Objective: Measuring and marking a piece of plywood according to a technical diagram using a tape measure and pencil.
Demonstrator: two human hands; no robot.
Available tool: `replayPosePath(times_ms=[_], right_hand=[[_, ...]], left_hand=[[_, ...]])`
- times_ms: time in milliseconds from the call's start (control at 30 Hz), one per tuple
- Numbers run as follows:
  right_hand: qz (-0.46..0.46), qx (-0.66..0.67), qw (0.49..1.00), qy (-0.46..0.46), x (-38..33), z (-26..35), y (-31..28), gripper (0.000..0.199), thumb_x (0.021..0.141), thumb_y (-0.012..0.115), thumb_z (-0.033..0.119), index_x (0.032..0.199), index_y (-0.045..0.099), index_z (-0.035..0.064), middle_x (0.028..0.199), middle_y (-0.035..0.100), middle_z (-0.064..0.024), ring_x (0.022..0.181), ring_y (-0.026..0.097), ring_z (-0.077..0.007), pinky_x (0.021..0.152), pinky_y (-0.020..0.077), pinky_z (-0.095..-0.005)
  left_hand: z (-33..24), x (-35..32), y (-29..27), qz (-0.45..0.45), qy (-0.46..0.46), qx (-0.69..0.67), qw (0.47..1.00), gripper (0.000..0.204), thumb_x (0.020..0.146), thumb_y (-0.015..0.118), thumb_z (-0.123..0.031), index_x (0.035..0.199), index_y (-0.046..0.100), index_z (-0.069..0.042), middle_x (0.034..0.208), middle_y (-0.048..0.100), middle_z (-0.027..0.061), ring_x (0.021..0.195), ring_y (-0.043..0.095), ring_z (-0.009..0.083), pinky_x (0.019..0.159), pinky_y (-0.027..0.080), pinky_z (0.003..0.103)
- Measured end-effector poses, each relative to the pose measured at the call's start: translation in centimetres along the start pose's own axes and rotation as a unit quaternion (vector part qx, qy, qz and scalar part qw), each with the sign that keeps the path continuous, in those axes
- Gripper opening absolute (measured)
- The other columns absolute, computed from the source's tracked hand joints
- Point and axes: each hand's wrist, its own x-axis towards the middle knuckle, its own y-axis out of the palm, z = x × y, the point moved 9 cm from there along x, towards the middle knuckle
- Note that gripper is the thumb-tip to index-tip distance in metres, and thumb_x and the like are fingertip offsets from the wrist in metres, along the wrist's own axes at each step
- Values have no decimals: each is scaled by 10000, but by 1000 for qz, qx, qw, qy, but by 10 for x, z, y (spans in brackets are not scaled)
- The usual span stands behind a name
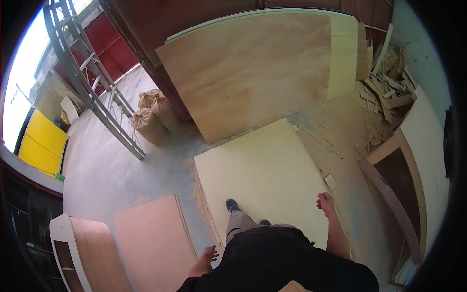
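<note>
Pale wood, cut in a big flat sheet [262, 170], lies on the floor in the middle, and the person is on top of it, with one dark shoe [232, 205] in front. The left hand [210, 254] hangs low near the sheet's left edge, fingers loose and partly open, with nothing showing in it. The right hand [325, 201] is out over the sheet's right edge, its fingers curled in; I cannot tell if it has hold of anything. A small pale block [330, 182] sits just past that hand. On the near left are a pink board [151, 238] and a curved white cabinet [95, 248]. Farther left are tied brown sacks [148, 127] and a tall grey ladder [91, 104]. At the far side, large brown sheets [253, 73] lean up. A messy pile of wood scraps [384, 92] is at the far right.
</note>
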Motion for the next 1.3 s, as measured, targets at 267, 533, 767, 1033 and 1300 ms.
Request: replayPosePath(times_ms=[267,533,767,1033,1300], right_hand=[[-23,3,979,203,49,-47,83,187,909,548,222,913,534,36,696,566,-95,515,539,-171,461,469,-329],[146,-178,968,105,65,37,209,275,917,590,279,1023,593,25,806,644,-115,657,632,-197,561,521,-334],[-60,-21,991,118,64,137,183,305,958,561,337,1075,591,58,799,619,-66,608,597,-139,563,499,-271],[-31,-136,930,341,-72,-38,167,307,941,536,284,1088,585,19,848,619,-127,701,589,-223,620,492,-393],[-85,27,902,423,-44,-36,239,359,923,558,294,1117,565,-9,935,645,-155,766,622,-263,698,521,-431]], left_hand=[[-269,66,-21,14,100,19,995,584,953,536,-451,1408,450,-95,1314,573,134,1103,618,315,893,471,515],[-611,122,-55,-7,343,93,935,485,932,595,-474,1227,611,-88,1001,665,67,820,672,202,571,500,306],[-743,120,-11,-49,410,210,886,474,919,581,-442,1131,677,-28,835,713,166,782,699,273,753,531,396],[-626,139,60,132,240,285,919,516,900,609,-508,1227,602,-109,1045,660,79,812,676,216,566,495,334],[-602,151,-21,93,33,256,962,576,948,533,-478,1431,420,-185,1371,540,113,1112,599,297,942,427,535]])
